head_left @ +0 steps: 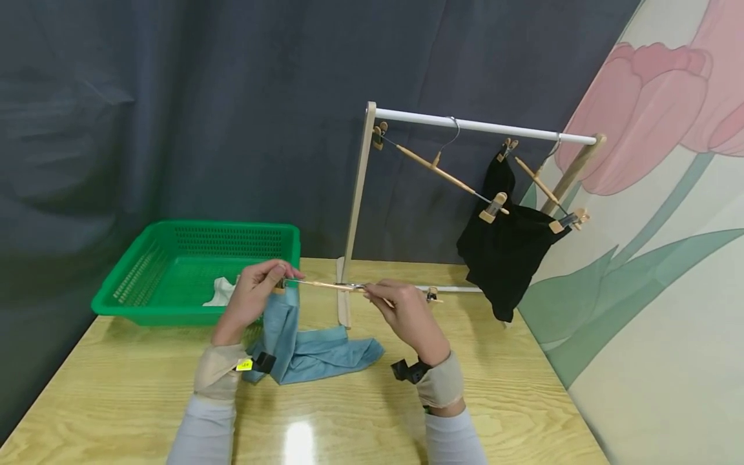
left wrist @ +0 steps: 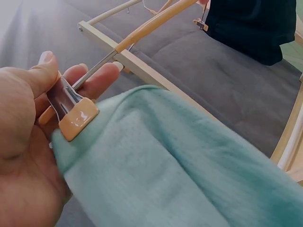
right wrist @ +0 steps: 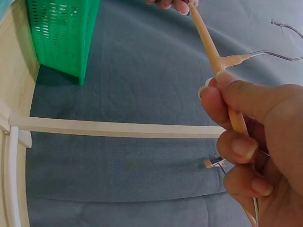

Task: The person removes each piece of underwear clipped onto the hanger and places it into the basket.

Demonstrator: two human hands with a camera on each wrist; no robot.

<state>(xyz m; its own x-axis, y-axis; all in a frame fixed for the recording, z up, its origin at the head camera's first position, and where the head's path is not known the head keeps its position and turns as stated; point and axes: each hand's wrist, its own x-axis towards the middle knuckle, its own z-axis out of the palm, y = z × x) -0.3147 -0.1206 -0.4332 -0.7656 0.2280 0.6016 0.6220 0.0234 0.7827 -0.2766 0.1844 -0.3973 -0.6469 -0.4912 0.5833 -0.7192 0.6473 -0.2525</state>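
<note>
A wooden clip hanger (head_left: 325,285) is held up level between both hands above the table. My left hand (head_left: 256,290) pinches its left clip (left wrist: 78,118), thumb on one side and fingers behind. That clip's jaws bite the edge of a light blue garment (head_left: 331,352), which hangs from it and trails onto the tabletop. My right hand (head_left: 407,316) grips the hanger's wooden bar close to its middle. The metal hook (right wrist: 279,53) points away from the bar in the right wrist view. Beyond the right hand, the hanger's other clip (head_left: 432,294) is partly hidden.
A green basket (head_left: 134,310) at the left holds a white cloth (head_left: 221,292). Behind the hands stands a rack with a white rail (head_left: 482,127). On it hang a bare clip hanger (head_left: 436,166) and another hanger carrying a black garment (head_left: 506,258). A painted wall (head_left: 657,271) borders the right.
</note>
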